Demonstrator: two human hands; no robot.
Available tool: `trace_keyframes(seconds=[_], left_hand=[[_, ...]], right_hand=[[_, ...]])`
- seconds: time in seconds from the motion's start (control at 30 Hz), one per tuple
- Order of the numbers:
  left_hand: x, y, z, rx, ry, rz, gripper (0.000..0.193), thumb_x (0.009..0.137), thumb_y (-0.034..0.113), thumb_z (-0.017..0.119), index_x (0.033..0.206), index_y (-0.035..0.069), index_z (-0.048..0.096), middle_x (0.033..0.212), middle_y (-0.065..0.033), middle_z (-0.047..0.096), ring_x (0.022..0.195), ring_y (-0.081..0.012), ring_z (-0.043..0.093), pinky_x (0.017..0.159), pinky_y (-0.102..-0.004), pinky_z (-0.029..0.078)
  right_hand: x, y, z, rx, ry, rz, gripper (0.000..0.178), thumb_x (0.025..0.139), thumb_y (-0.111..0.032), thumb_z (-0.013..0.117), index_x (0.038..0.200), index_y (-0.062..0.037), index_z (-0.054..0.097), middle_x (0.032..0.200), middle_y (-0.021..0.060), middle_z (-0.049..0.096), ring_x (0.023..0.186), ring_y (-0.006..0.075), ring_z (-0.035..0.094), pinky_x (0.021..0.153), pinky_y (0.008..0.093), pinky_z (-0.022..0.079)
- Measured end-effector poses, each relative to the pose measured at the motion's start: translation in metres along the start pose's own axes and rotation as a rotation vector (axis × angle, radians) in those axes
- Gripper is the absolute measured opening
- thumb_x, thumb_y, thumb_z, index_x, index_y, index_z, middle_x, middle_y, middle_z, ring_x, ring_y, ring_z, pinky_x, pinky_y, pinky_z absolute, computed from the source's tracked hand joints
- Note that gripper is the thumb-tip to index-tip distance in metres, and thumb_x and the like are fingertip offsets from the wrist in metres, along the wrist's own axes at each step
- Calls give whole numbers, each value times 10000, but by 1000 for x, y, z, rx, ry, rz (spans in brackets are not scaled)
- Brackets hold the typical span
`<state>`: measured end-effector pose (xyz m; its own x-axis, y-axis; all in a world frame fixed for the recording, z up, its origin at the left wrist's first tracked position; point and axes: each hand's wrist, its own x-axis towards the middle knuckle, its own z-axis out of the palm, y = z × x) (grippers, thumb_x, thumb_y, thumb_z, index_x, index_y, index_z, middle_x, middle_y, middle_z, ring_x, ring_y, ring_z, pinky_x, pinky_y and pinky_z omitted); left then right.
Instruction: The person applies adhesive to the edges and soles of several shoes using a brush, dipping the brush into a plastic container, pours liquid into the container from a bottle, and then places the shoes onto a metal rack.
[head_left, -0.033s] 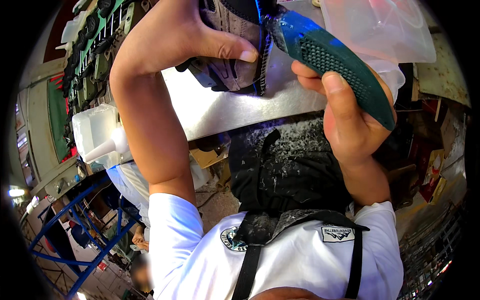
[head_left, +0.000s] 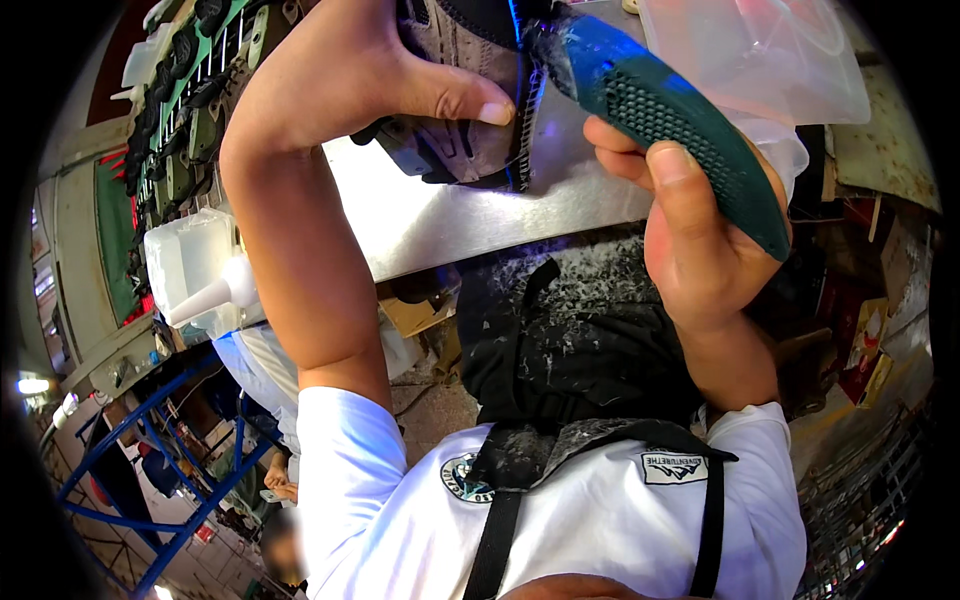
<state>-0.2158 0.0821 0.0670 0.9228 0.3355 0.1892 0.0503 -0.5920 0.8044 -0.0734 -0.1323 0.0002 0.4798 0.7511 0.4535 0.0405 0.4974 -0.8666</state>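
At the upper middle, my left hand [head_left: 340, 80] is closed on a grey-brown shoe upper [head_left: 455, 75], its thumb pressed flat on the side. A stitched edge [head_left: 528, 140] runs down the shoe's right side, lit blue in places. My right hand [head_left: 700, 230] grips a brush [head_left: 680, 120] with a thick, curved, dark green handle and a dimpled grip. The brush's dark, crusted tip [head_left: 548, 55] is at the stitched edge; whether it touches cannot be made out. My left fingers and the far part of the shoe are hidden or cut off by the frame.
Under the shoe is a shiny metal tabletop [head_left: 420, 235]. Clear plastic containers stand right [head_left: 755, 60] and left, the left one with a white nozzle [head_left: 215, 295]. Further left are a rack of shoes [head_left: 185, 130], a blue metal frame [head_left: 170, 520] and another person's hand [head_left: 280, 480].
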Motion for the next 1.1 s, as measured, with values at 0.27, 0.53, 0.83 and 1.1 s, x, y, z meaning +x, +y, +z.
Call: trace_keyframes(seconds=[0.27,0.53,0.83,1.1], left_hand=[[-63,6,-8,175,-64,-348,932,617,82,971,1375,1,435,1181,-125,665,1100,-226,668,949,-368,544],[-103,-15,57,141,567,-23,1108,535,103,1027,1430,9,380,1291,-132,576,1136,-234,614,984,-375,523],[-139,-9,65,-44,563,-365,1076,614,37,969,1487,-3,340,1352,-133,529,1203,-223,558,1057,-351,441],[-118,-2,63,-289,610,-288,1185,670,177,877,1611,-33,187,1562,-201,388,1373,-290,469,1167,-391,343]], right_hand=[[-4,-47,-85,-11,47,91,435,1008,-215,592,1251,144,558,946,221,717,779,245,723,663,349,615],[-18,-57,-134,-722,-27,401,266,902,-137,769,1109,19,709,823,1,681,738,81,612,656,237,479],[2,-48,-163,-634,-275,360,200,897,-75,768,1060,35,735,871,58,714,749,74,635,652,235,502],[-7,-56,-165,-12,195,855,202,893,-121,743,976,41,655,783,96,692,630,139,677,487,256,531]])
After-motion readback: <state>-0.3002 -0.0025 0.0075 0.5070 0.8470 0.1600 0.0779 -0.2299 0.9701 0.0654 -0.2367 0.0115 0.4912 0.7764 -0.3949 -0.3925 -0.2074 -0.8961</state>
